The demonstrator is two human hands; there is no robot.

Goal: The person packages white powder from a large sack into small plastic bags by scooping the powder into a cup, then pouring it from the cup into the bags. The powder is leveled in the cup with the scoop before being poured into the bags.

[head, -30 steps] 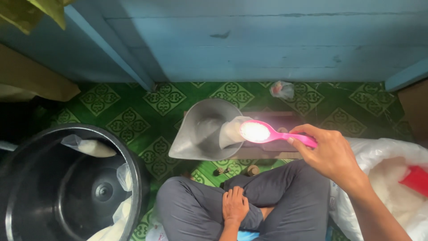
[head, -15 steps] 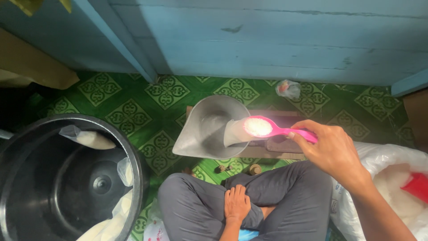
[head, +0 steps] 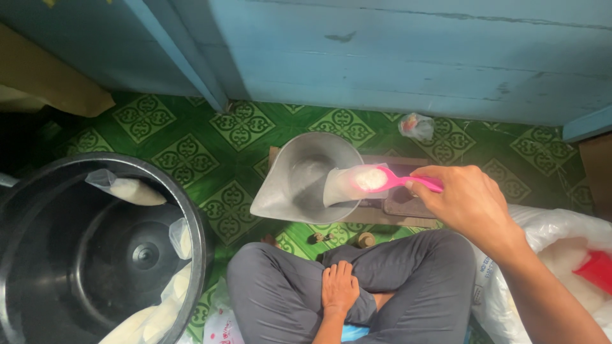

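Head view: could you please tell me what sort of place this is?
Probably a home floor used for bagging goods: green patterned floor covering, blue plank wall, a metal scale pan and a black tub holding filled bags.

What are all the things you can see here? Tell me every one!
spoon: 1, pink, full of white grains, tipped into a small clear bag in the pan
pan: 1, grey metal, on a scale
scale: 1, brown, on the floor
tub: 1, black, at left, with filled clear bags inside
sack: 1, white, open at right, white grains and a red scoop in it
weights: few, small, brassy, by the knees
crumpled bag: 1, clear, by the wall
floor: green, patterned
wall: blue boards
left hand: rests on grey trousers
right hand: fingers grip the spoon handle
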